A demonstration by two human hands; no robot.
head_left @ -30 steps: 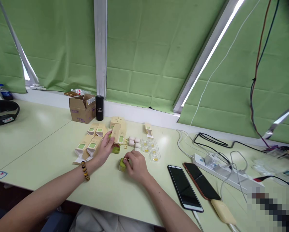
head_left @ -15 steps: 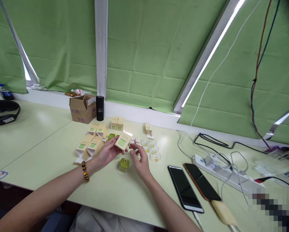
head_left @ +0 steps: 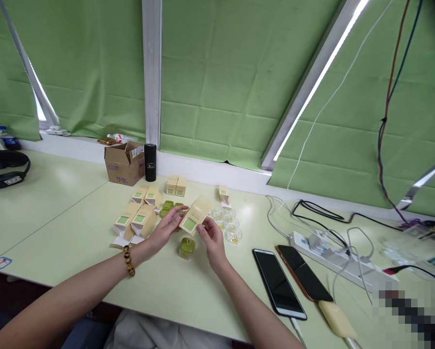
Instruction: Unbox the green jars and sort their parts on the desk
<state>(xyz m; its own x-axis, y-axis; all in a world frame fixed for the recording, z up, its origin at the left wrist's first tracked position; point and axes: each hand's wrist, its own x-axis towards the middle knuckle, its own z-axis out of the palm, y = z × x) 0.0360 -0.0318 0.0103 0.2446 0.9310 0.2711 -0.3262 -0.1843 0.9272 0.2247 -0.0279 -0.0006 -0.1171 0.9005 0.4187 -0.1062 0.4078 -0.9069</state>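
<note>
On the tabletop [head_left: 159, 286], a green-lidded container [head_left: 186, 246] stood; left hand [head_left: 168, 227] and right hand [head_left: 214, 238] together grasped a green-panelled tan carton [head_left: 194, 215] just beyond it; pinching too hard could have creased its card; two similar cartons [head_left: 176, 186] stood farther back

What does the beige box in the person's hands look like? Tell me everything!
The beige, oblong cardboard-looking box has a green square with a pale border near its lower end, and small print above that, too tiny to read. It's tilted, above the pale green table. The left hand meets its left edge; the right hand grips its lower right corner.
</note>
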